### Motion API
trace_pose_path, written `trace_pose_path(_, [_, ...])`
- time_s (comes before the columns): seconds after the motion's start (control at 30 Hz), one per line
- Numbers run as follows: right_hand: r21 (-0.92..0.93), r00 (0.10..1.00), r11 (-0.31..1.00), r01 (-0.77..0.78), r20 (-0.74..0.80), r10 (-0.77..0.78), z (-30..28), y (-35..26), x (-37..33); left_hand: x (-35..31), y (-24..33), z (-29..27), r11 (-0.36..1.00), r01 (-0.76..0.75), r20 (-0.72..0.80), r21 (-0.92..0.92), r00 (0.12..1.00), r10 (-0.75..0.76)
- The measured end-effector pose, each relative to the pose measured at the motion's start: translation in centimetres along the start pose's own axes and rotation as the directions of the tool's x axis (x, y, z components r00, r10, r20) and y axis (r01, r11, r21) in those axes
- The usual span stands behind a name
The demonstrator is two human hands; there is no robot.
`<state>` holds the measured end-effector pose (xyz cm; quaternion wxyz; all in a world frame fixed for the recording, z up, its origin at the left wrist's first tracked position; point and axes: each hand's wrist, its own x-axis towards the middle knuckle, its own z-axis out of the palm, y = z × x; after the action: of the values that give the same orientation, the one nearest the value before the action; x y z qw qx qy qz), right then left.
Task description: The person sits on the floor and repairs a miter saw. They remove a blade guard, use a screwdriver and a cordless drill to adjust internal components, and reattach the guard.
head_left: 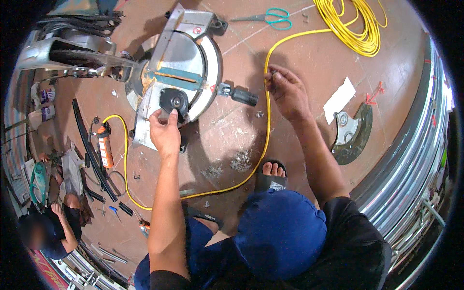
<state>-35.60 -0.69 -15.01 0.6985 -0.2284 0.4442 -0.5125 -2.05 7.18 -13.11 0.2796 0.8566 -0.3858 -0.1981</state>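
- from the head view, we look down at a tiled floor [244, 60] with the saw [194, 48] set on it, up and left of the middle.
- we see the left hand [165, 129] at the saw's near edge: its thumb touches the lower edge of the black part [167, 99], a dark piece with a round metal centre, while the forefinger lies out to the left, somewhat apart from the thumb. we cannot tell whether the hand grips the part or only rests on it.
- we see the right hand [289, 94] raised to the right of the saw, its fingertips drawn close together beside the yellow cord [268, 118]. we cannot tell whether a small thing is pinched there.
- we see the saw's handle [244, 96] pointing right, between the saw's round base and the cord.
- we find the teal scissors [278, 19] beyond the saw, near the cord's coil [355, 34].
- to the right we have white paper [339, 100], just above a dark curved guard [356, 137], and long metal bars [398, 164] along the edge.
- near our sandal [271, 182] lie pale shavings [241, 161].
- at left we see an orange tube [105, 147], and lower down a co-worker's hand [57, 209] near a teal tool [38, 182].
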Motion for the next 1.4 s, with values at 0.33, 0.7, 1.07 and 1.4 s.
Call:
trace_pose_path(0.33, [0.032, 0.978, 0.999, 0.033, 0.207, -0.039, 9.3, -4.2, -3.5, -0.8, 4.5, 0.3, 0.941, -0.056, -0.075, -0.333, 0.997, 0.033])
trace_pose_path(0.7, [-0.55, 0.786, 0.577, 0.604, 0.291, -0.545, 13.2, -8.9, -7.6, -6.1, 19.0, -3.6, 0.32, 0.452, 0.552, -0.833, 0.726, 0.411])
trace_pose_path(1.07, [-0.248, 0.796, 0.766, 0.593, 0.323, -0.511, 15.1, -8.9, -8.6, -6.1, 19.4, -5.8, 0.18, 0.447, 0.475, -0.876, 0.741, 0.475])
trace_pose_path(1.4, [0.079, 0.809, 0.866, 0.494, 0.323, -0.491, 15.1, -8.8, -9.1, -7.1, 20.2, -5.8, 0.228, 0.342, 0.411, -0.911, 0.79, 0.454])
